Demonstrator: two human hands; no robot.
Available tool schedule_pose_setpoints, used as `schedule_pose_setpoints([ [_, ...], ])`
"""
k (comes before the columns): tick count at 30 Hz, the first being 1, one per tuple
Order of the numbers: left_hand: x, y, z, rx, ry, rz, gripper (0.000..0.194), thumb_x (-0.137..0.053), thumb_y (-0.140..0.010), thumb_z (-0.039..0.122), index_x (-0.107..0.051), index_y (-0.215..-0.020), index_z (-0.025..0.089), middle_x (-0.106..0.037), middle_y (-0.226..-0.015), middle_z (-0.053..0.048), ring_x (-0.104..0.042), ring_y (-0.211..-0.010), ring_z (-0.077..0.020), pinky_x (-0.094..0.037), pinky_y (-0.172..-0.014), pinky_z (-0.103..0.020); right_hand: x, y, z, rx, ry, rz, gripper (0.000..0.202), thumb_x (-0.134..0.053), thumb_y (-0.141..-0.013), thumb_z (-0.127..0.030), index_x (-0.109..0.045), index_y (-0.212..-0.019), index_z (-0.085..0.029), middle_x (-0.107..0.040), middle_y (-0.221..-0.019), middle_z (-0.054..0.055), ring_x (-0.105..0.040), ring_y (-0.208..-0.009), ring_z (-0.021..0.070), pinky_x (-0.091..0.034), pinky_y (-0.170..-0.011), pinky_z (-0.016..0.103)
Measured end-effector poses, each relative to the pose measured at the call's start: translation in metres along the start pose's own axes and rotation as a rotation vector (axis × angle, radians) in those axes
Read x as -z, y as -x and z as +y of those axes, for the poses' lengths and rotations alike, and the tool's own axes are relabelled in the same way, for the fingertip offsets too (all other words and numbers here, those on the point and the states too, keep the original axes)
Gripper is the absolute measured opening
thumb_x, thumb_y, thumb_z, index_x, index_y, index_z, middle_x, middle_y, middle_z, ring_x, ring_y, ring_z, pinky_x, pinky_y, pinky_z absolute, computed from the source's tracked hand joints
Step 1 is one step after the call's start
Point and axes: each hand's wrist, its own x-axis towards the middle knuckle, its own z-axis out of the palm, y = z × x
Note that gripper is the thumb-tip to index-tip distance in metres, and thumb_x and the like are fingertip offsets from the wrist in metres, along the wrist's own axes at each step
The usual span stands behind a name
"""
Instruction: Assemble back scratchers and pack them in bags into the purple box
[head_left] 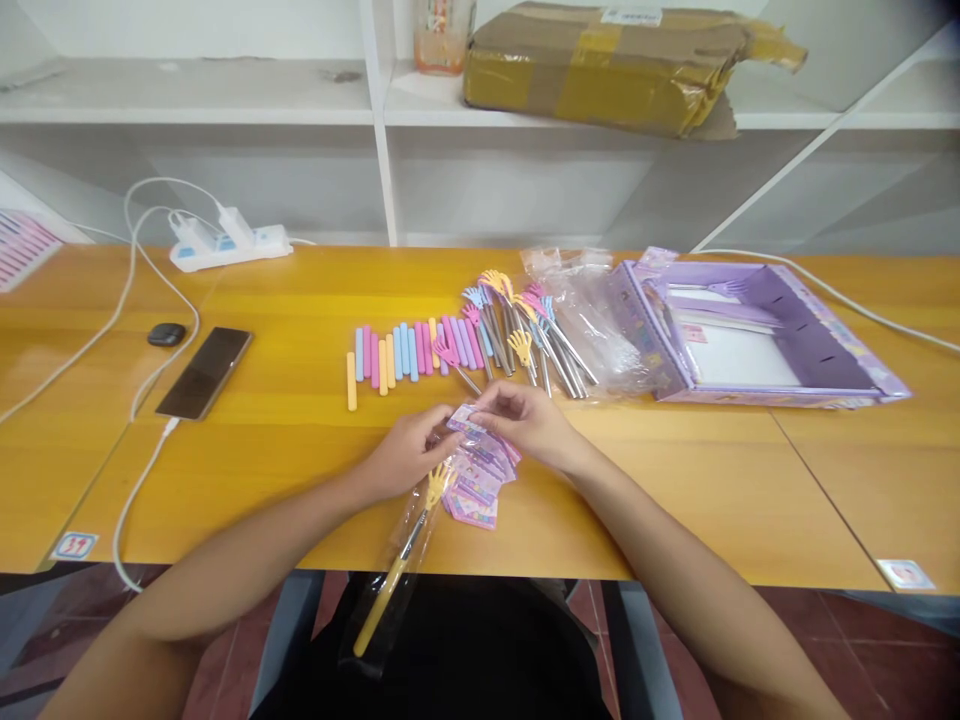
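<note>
A small purple printed card [465, 420] is held between my two hands. My left hand [409, 452] is closed at the card's left side, thumb and fingers together. My right hand [527, 424] pinches its upper right edge. Below the left hand, a yellow hand-shaped back scratcher [405, 550] lies in a clear plastic bag [420, 530], its handle extending past the table edge over my lap. Whether the left hand also grips the bag's top is hidden. Under my hands spreads a pile of similar purple cards [476, 490].
Coloured handle sticks [397, 352] form a row beyond my hands, beside a heap of back scratchers [525, 330]. Clear bags [600, 320] lie against a purple display box [795, 390]. A phone [206, 373], cables and power strip [232, 246] occupy the left.
</note>
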Motion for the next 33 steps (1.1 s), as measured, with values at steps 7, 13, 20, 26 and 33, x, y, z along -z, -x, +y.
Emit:
schedule_pose_setpoints([
  [7,0.001,0.000,-0.001,0.006,-0.002,0.041,0.027,-0.058,-0.108,0.044,-0.061,-0.121,0.021,-0.077,-0.106,-0.007,-0.075,-0.097,-0.0223,-0.056,-0.082,-0.033,0.005,0.001,-0.004,-0.032,-0.064,0.001,0.042,-0.086,-0.084,-0.058,-0.070,-0.092,-0.019,-0.076,-0.088,0.004,-0.070,-0.078,0.0160,-0.058,-0.073,0.031],
  [13,-0.001,0.001,-0.008,0.009,0.080,0.063,0.033,-0.063,-0.106,0.039,-0.055,-0.133,0.022,-0.078,-0.116,-0.010,-0.076,-0.092,-0.0202,-0.056,-0.078,-0.032,0.006,0.001,-0.005,0.068,0.081,0.074,0.037,-0.079,-0.091,-0.055,-0.074,-0.099,-0.019,-0.078,-0.095,0.007,-0.072,-0.083,0.0181,-0.059,-0.078,0.033],
  [20,-0.002,0.002,-0.003,0.009,0.070,0.031,0.032,-0.061,-0.107,0.039,-0.057,-0.133,0.021,-0.077,-0.120,-0.011,-0.076,-0.095,-0.0204,-0.057,-0.081,-0.032,0.006,0.001,0.000,0.079,0.090,0.054,0.036,-0.086,-0.085,-0.050,-0.065,-0.086,-0.020,-0.069,-0.082,0.002,-0.062,-0.072,0.0139,-0.053,-0.070,0.030],
  [26,-0.003,0.004,-0.002,-0.015,0.025,0.036,0.049,-0.061,-0.107,0.035,-0.048,-0.153,0.024,-0.074,-0.103,-0.005,-0.069,-0.077,-0.0155,-0.051,-0.068,-0.028,0.007,-0.001,0.003,0.008,-0.032,0.000,0.043,-0.089,-0.080,-0.053,-0.062,-0.093,-0.021,-0.065,-0.081,-0.001,-0.060,-0.072,0.0129,-0.051,-0.067,0.028],
  [33,0.003,0.003,0.004,-0.070,-0.168,0.037,0.046,-0.060,-0.106,0.034,-0.058,-0.152,0.029,-0.075,-0.116,-0.006,-0.066,-0.077,-0.0151,-0.052,-0.071,-0.030,0.010,-0.001,-0.005,0.075,0.013,0.027,0.038,-0.075,-0.094,-0.058,-0.071,-0.093,-0.021,-0.071,-0.084,0.001,-0.064,-0.074,0.0145,-0.053,-0.070,0.029],
])
